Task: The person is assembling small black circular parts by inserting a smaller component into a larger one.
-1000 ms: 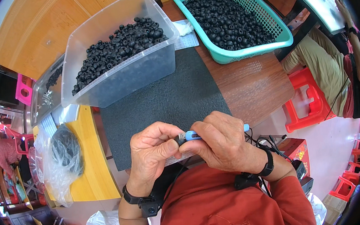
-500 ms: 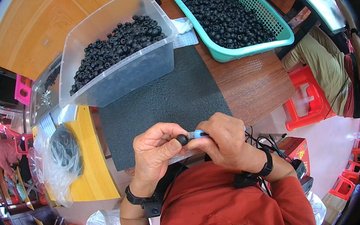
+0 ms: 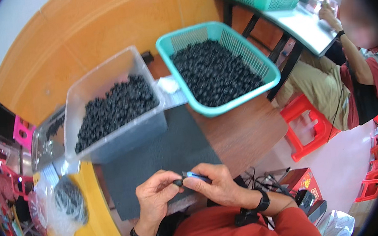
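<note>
Between thumb and fingers, my left hand pinches a small round black part, apparently rubber or plastic. My right hand is closed round a blue-handled utility knife, its short blade end pointing at the part. Whether the blade touches the part cannot be made out. Both hands are close together over the near edge of a dark textured mat. Beyond the mat stands a clear plastic bin heaped with similar black parts. To its right, a turquoise basket holds many more.
A lidded-looking clear tray and a plastic bag with dark contents lie at left. On the right are a red stool and a seated person at another table. Cables hang beside my right forearm.
My view has tilted up and shifted right, so the bins sit lower and the co-worker shows more. Both hands keep their holds; the knife now slants more toward the black part.
</note>
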A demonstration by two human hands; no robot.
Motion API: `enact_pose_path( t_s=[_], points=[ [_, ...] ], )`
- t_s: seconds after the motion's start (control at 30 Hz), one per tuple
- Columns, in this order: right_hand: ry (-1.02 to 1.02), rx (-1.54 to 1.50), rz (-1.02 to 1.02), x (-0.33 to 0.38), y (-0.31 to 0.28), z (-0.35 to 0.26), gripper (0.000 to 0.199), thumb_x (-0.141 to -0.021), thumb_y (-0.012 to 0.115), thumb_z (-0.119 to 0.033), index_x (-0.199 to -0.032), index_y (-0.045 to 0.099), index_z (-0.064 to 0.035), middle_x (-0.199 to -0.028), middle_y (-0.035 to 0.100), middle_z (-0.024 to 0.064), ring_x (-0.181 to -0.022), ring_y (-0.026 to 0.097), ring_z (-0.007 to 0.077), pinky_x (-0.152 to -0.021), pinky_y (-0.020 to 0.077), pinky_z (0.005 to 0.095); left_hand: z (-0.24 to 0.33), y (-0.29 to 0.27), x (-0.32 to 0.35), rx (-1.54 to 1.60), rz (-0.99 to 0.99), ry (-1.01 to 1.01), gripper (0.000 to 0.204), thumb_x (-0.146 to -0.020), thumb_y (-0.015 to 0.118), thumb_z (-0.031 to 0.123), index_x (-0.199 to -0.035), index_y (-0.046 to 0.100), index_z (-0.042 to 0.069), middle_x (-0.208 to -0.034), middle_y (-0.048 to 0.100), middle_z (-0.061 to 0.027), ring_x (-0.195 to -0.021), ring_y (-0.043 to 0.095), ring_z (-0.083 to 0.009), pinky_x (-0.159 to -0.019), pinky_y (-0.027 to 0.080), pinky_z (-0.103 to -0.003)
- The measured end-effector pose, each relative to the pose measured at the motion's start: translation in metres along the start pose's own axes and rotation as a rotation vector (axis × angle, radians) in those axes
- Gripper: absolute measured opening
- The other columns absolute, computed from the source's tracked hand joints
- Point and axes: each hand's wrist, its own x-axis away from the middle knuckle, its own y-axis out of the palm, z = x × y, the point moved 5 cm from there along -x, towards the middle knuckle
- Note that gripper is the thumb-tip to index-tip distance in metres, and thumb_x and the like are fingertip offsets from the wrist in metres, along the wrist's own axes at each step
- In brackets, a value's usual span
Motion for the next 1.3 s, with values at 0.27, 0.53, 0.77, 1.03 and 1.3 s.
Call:
enact_pose_path(
  t_s=[0.27, 0.53, 0.77, 1.03, 1.3],
  points=[
    [0.097, 0.009, 0.031, 0.015, -0.015, 0.025, 0.026, -0.087, 0.069, -0.024, -0.083, 0.066, 0.0016, -0.062, 0.058, 0.0111, -0.055, 0.052, 0.0116, -0.051, 0.0427, 0.0292, 0.039, 0.056, -0.094, -0.402, -0.120, 0.080, 0.013, -0.087, 0.062, 0.007, -0.098, 0.062, -0.001, -0.081, 0.062, -0.0015, -0.071, 0.054, -0.0043, -0.063, 0.046, -0.022],
    [0.207, 0.046, 0.080, 0.020, -0.026, 0.038, 0.026, -0.085, 0.071, -0.023, -0.083, 0.066, 0.0026, -0.060, 0.055, 0.0058, -0.057, 0.049, 0.0091, -0.051, 0.0399, 0.0275, 0.066, 0.080, -0.156, -0.990, 0.067, 0.803, 0.040, -0.078, 0.063, 0.007, -0.116, 0.056, -0.001, -0.101, 0.062, -0.0185, -0.088, 0.060, -0.0328, -0.079, 0.049, -0.040],
    [0.178, 0.074, 0.064, 0.017, -0.023, 0.047, 0.028, -0.085, 0.071, -0.025, -0.082, 0.066, 0.0027, -0.061, 0.058, 0.0084, -0.055, 0.051, 0.0121, -0.050, 0.0409, 0.0290, 0.108, -0.055, -0.148, -1.269, 0.093, 0.382, 0.017, -0.075, 0.064, 0.005, -0.091, 0.067, 0.000, -0.081, 0.066, -0.0111, -0.075, 0.064, -0.0216, -0.070, 0.050, -0.031],
    [0.076, 0.211, 0.067, 0.015, -0.019, 0.043, 0.028, -0.084, 0.072, -0.025, -0.081, 0.066, 0.0021, -0.061, 0.059, 0.0124, -0.053, 0.056, 0.0170, -0.049, 0.0426, 0.0307, 0.085, -0.105, -0.163, -1.438, 0.012, 0.048, 0.025, -0.070, 0.070, 0.012, -0.093, 0.070, 0.001, -0.082, 0.068, -0.0162, -0.079, 0.066, -0.0291, -0.074, 0.051, -0.037],
    [0.024, 0.292, 0.067, 0.014, -0.013, 0.037, 0.027, -0.083, 0.072, -0.024, -0.080, 0.066, 0.0025, -0.063, 0.060, 0.0141, -0.053, 0.057, 0.0203, -0.049, 0.0438, 0.0320, 0.075, -0.096, -0.187, -1.790, -0.193, 0.015, 0.026, -0.063, 0.073, 0.014, -0.085, 0.070, 0.001, -0.078, 0.066, -0.0191, -0.081, 0.064, -0.0358, -0.072, 0.049, -0.044]
  ],
)
